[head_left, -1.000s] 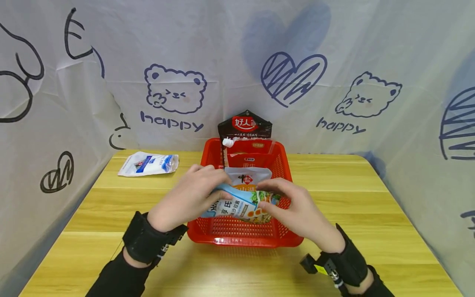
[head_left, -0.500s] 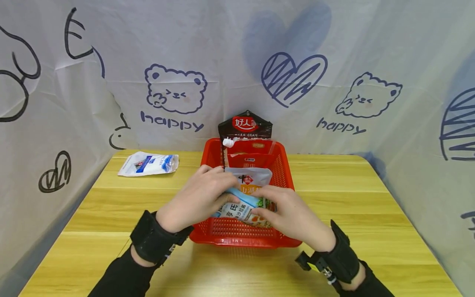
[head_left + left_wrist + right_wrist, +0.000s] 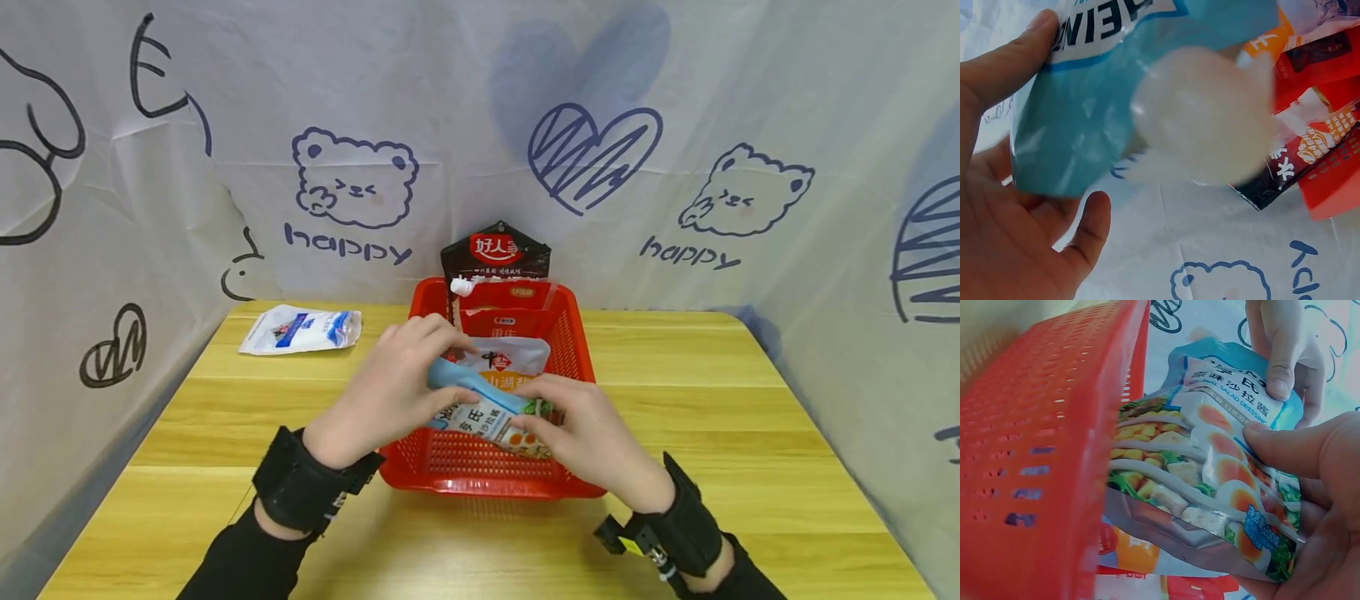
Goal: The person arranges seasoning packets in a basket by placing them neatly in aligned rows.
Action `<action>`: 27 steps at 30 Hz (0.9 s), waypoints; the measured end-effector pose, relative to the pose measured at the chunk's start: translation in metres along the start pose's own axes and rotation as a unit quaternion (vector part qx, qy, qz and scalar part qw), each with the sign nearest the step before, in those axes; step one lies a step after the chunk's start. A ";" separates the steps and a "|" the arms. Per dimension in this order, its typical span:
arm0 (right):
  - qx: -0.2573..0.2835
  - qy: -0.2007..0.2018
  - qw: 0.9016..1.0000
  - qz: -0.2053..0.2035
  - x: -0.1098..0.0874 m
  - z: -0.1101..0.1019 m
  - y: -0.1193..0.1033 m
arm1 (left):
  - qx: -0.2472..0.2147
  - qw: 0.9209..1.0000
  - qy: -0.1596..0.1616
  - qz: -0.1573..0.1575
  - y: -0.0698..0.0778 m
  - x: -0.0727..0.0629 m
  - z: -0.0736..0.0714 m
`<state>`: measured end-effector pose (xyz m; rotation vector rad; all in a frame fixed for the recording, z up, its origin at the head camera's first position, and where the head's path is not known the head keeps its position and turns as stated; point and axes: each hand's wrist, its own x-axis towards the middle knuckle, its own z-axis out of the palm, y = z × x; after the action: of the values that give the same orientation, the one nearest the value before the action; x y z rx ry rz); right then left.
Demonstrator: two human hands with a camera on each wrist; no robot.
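A blue and white salad dressing pouch [image 3: 487, 419] is held tilted over the front part of a red plastic basket [image 3: 480, 488]. My left hand [image 3: 401, 383] grips its pale blue end, thumb on the front face. At the other end, where egg and vegetables are printed, my right hand [image 3: 596, 437] holds it between thumb and fingers. The right wrist view shows the pouch [image 3: 1197, 456] beside the basket wall [image 3: 1041, 437], its silvery bottom edge downward. A blurred, round whitish cap [image 3: 1204, 119] sticks out from the pouch in the left wrist view.
Packets stand in the back of the basket: a black one [image 3: 498, 260], a red one [image 3: 517, 321] and a white and orange bag [image 3: 525, 354]. Left of the basket, a white and blue bag [image 3: 300, 331] lies on the wooden table [image 3: 675, 367]. A drawn-on cloth [image 3: 480, 125] hangs behind.
My right hand has moved slightly left and down. My left hand went right, then back left, and more of the pouch's blue end shows. Both hands still hold the pouch.
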<state>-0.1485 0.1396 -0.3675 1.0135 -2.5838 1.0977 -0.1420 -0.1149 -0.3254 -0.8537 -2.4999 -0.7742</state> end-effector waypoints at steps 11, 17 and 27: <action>0.060 0.057 0.996 0.014 -0.010 0.003 0.006 | -0.093 0.987 -0.029 -0.131 -0.009 -0.015 -0.003; 0.090 0.076 0.993 0.023 -0.012 0.006 0.008 | -0.147 0.979 -0.047 -0.132 -0.016 -0.020 0.004; 0.131 0.019 0.989 0.066 -0.012 0.004 0.007 | -0.182 0.977 -0.025 -0.108 -0.010 -0.021 0.007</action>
<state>-0.1438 0.1467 -0.3786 0.8695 -2.5559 1.5056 -0.1344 -0.1262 -0.3452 -0.7265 -2.5647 -1.3297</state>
